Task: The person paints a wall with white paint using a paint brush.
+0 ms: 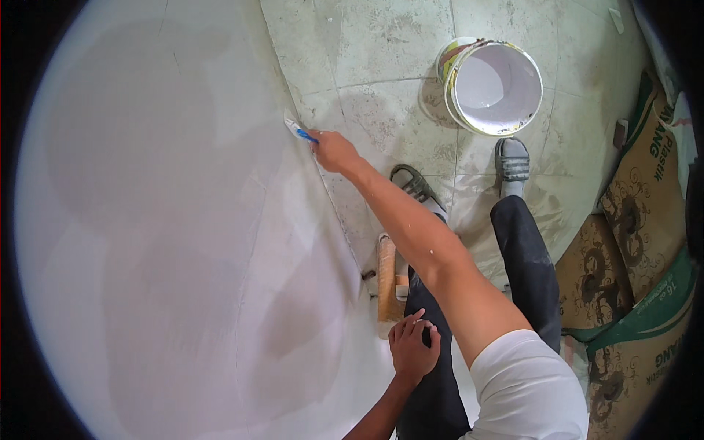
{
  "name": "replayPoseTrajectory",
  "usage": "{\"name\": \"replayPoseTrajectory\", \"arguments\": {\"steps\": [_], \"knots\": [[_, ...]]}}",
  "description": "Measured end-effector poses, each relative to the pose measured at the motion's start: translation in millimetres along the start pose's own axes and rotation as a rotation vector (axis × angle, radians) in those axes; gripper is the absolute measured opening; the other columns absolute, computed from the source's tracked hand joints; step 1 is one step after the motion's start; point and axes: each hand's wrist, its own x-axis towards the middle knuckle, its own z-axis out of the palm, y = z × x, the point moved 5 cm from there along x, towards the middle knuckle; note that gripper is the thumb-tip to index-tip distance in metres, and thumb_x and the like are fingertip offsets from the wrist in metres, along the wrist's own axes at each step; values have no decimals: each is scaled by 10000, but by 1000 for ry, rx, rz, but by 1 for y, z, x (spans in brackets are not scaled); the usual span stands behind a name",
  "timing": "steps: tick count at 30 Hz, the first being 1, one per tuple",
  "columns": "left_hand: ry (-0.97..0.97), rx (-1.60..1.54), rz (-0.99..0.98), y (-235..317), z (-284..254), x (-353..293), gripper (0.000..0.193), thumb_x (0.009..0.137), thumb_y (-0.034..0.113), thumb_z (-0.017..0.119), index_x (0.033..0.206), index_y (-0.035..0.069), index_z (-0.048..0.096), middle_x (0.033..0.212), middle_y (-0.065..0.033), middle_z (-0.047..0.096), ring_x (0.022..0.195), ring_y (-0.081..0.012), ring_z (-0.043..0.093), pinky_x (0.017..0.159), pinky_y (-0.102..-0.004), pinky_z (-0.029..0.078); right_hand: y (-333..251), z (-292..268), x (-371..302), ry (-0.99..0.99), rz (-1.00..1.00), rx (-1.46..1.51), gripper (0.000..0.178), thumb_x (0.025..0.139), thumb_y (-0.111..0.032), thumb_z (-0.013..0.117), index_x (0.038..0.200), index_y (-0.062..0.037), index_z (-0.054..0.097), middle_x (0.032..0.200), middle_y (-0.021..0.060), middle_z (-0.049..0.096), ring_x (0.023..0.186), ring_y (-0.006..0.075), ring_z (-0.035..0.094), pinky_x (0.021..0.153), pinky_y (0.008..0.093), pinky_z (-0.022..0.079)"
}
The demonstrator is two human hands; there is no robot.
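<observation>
My right hand (pixel 335 152) is closed around a small paintbrush (pixel 302 133) with a blue handle and pale bristles. The brush tip meets the foot of the white wall (pixel 169 220), near where it joins the tiled floor. My left hand (pixel 414 348) hangs beside my left knee, fingers bent and apart, with nothing seen in it. A brown wooden piece with a crosspiece (pixel 387 286) stands close by, partly hidden by my leg. Beyond my feet is a white bucket (pixel 523 73) holding whitish liquid, with stains around its rim.
Brown and green printed sacks (pixel 638 198) are piled along the right side. The stained tile floor (pixel 389 33) spreads around the bucket and my sandalled feet. Damp-looking darker patches mark the wall on the left.
</observation>
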Motion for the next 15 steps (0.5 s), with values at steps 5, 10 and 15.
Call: {"name": "replayPoseTrajectory", "arguments": {"steps": [5, 10, 15], "knots": [[49, 3, -52, -13, -6, -6, 129, 881, 215, 710, 977, 128, 700, 1324, -48, 681, 1244, -297, 595, 1097, -466, 394, -37, -18, -60, -268, -370, 127, 301, 997, -241, 631, 1282, -176, 706, 1082, 186, 729, 991, 403, 682, 837, 515, 539], [3, 0, -13, 6, -2, -2, 153, 896, 229, 691, 971, 97, 709, 1319, -50, 676, 1246, -275, 581, 1094, -458, 386, -20, -27, -59, -17, 36, -71, 319, 1006, -305, 628, 1306, -228, 703, 963, 164, 742, 886, 410, 690, 774, 498, 544], [96, -17, -32, -1, -13, -8, 139, 899, 215, 696, 970, 96, 705, 1282, -66, 683, 1216, -286, 593, 1073, -453, 401, -114, -14, -146, -154, -180, 35, 305, 1019, -390, 616, 1252, -232, 733, 941, 151, 743, 875, 394, 696, 758, 491, 553]]}}
